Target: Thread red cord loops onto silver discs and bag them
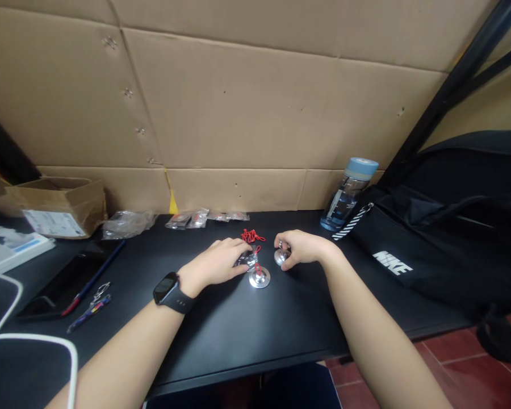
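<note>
Shiny, domed silver disc (261, 280), red cord (258, 270) at its centre.

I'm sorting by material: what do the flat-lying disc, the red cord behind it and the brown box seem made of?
Disc: probably polished metal, from its silvery glints. Red cord: likely textile, dull and limply tangled. Brown box: apparently matte cardboard, with thin tan walls.

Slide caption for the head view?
Right hand holds a silver disc; left hand touches clear plastic near a red-corded disc.
</note>
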Motion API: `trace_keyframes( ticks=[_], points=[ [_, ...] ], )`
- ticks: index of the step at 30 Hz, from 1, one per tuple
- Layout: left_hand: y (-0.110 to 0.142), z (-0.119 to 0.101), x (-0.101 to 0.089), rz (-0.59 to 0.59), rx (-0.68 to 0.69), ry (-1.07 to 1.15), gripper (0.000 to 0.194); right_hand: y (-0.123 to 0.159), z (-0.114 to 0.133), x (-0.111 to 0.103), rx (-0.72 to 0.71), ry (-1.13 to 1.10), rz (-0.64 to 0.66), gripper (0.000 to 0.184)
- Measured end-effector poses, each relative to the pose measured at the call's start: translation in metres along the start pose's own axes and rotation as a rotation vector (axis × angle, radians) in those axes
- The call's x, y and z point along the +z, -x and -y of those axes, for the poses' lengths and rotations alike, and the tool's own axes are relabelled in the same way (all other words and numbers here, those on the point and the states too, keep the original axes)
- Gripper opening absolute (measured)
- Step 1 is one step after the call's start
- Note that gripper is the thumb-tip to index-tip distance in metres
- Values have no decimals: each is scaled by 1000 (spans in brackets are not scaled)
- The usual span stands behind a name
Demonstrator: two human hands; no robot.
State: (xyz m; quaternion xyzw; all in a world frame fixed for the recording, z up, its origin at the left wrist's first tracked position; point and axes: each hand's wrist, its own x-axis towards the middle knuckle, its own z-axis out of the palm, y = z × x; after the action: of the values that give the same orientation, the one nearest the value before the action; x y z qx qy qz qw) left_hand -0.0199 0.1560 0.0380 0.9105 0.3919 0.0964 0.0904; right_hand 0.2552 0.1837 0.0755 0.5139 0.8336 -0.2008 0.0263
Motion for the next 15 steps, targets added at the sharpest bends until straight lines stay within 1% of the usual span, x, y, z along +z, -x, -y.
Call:
trace_keyframes(
  ticks=[4,15],
  points=[
    [-1,4,-1,-10,-16,-3,43,0,3,1,-41,50,-26,41],
    [-2,12,0,-22,-11,9,42,-5,3,4,-106,36,-74,41]
  ],
)
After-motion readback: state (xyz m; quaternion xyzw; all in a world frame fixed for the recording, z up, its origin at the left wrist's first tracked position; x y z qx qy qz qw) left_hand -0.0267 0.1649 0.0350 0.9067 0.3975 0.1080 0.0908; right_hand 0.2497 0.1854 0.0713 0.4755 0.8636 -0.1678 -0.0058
